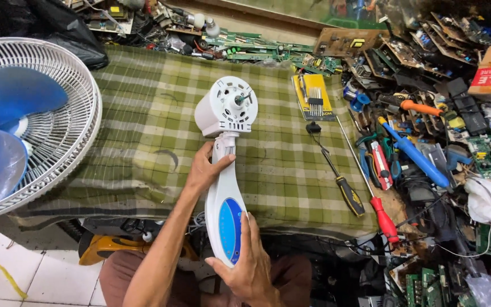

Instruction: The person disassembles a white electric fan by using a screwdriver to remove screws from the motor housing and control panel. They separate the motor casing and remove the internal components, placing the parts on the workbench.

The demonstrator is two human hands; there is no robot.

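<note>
White plastic fan body (pixel 227 170) lay lengthwise over green checked cloth (pixel 143 113) on counter, motor end away from person. Left hand (pixel 206 169) gripped neck just below motor housing (pixel 227 107); right hand (pixel 249 261) clasped blue-panelled base end, nearest body. Screwdrivers (pixel 342 182) well right of both hands.

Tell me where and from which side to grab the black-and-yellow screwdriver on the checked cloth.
Grip the screwdriver by its thick black-and-yellow handle, the end nearest the person, coming from above with fingers across it. It lies flat on the checked cloth, its thin shaft pointing away. Both hands, left and right, hold the white fan body.
</note>
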